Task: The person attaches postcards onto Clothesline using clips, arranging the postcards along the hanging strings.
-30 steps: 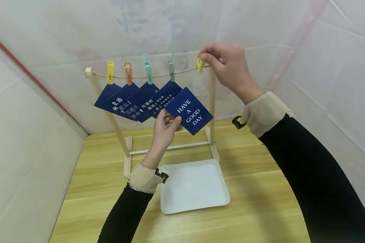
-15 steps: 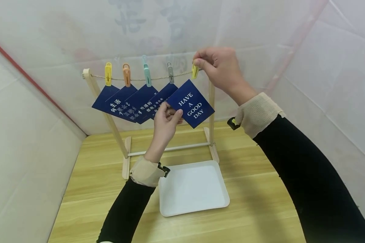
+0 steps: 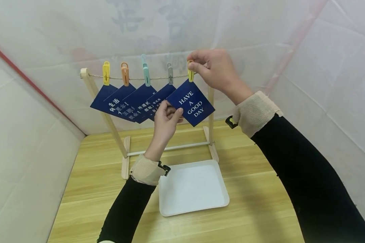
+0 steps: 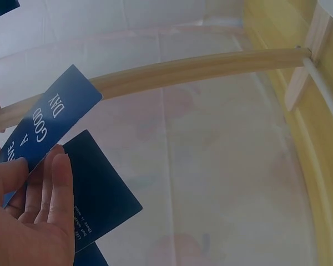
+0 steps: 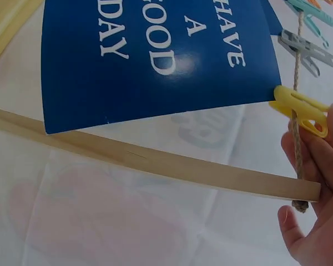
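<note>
A square blue card (image 3: pixel 191 103) printed HAVE A GOOD DAY hangs corner-up below the rope. My left hand (image 3: pixel 165 121) pinches its left corner between thumb and fingers. With thumb and fingertips, my right hand (image 3: pixel 214 69) grips a yellow clothespin (image 3: pixel 190 72) on the rope. In the right wrist view, the tip of that yellow clothespin (image 5: pixel 291 100) meets the card's top corner and the rope (image 5: pixel 298 149) passes through it. Left of it, several blue cards (image 3: pixel 140 101) overlap under a gray clothespin (image 3: pixel 170 73), a teal clothespin (image 3: pixel 146 75), an orange clothespin (image 3: pixel 125 74) and another yellow clothespin (image 3: pixel 106 73).
The rope runs between two posts of a wooden stand (image 3: pixel 107 125), joined low down by a white rod (image 3: pixel 187 146). A white tray (image 3: pixel 194 189) lies on the wood-grain table (image 3: pixel 94 189) in front of it. Pale sheeting (image 3: pixel 48 50) encloses the back and sides.
My right hand has moved left and slightly down with the yellow clothespin, onto the card's top corner. My left hand has raised the card a little toward the rope.
</note>
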The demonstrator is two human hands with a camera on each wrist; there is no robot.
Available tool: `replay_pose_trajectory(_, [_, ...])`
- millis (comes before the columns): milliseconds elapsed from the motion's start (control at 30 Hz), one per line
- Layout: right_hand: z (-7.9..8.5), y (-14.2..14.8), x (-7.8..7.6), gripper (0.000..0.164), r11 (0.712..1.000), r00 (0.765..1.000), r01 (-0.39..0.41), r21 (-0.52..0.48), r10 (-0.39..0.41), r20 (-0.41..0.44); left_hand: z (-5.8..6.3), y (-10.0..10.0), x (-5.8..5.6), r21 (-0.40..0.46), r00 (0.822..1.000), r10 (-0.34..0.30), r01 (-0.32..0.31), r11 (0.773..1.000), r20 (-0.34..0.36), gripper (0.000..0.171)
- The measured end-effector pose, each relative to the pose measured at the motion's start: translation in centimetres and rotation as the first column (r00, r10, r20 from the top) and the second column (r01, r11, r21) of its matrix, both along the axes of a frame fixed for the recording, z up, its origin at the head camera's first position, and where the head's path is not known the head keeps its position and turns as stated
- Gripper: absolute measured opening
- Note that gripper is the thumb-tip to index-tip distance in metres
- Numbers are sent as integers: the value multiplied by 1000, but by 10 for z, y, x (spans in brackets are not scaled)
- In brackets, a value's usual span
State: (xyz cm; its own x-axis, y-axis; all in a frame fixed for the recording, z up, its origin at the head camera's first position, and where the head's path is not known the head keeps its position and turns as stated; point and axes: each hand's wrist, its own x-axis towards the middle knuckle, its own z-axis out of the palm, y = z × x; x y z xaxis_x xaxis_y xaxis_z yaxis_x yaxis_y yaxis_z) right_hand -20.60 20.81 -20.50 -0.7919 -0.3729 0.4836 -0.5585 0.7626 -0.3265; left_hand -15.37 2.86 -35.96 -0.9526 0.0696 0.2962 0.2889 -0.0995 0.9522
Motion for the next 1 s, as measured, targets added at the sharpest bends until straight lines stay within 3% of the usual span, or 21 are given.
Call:
replay_pose_trajectory(200, [3,-2,2,39,997,998,-9,78,5,59,-1,-1,0,1,1000,3,-3,1000,18,23])
replay_pose_trajectory(567, [-7,0,-1,50,981,1000,11,195,-6,-25,-4,-1,0,-2,999,-7,7,1000,53,23])
replay_pose_trajectory(733, [-12,2,2,56,991,999,22,131,-17,-44,-7,-3,1,-7,997,-11,11,1000,72,28])
replay_pose_trajectory(1000, [-27,18,10,56,999,977,-51,8,52,-208,-10,-9,7,-49,998,-9,12,999,57,28])
